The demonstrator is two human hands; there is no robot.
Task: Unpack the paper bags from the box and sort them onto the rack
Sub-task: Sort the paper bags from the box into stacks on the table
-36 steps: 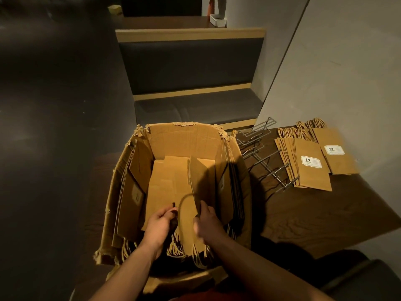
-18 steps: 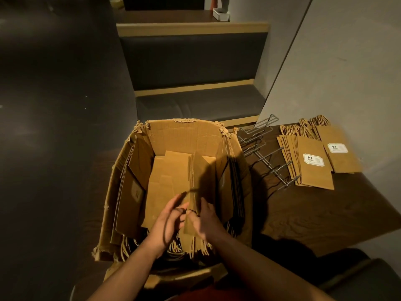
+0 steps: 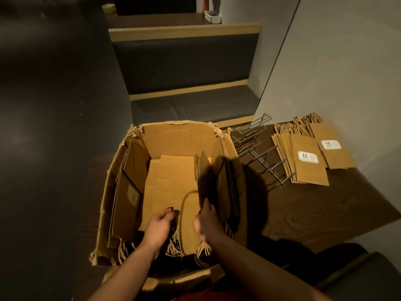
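We look down on a dark wooden table (image 3: 314, 213) set against a pale wall, with a torn cardboard box (image 3: 173, 137) standing open at its left end. Inside the box, flat brown paper bags (image 3: 171, 187) lie on the floor and more stand on edge along both side walls, their twisted handles pointing toward us. Right of the box, a wire rack (image 3: 260, 155) lies on the table, and just beyond it two fanned stacks of labelled bags (image 3: 308, 161) rest flat, overlapping the rack's near end. Our left hand (image 3: 159, 227) sits low in the box over the near edge of the flat bags, fingers curled in; whether it pinches a handle we cannot tell. Our right hand (image 3: 207, 222) is just beside it to the right, fingers closed on the near edge of an upright bundle (image 3: 202, 170) standing between the flat bags and the right-wall bags. A thin dark loop (image 3: 184, 198) arcs between the hands.
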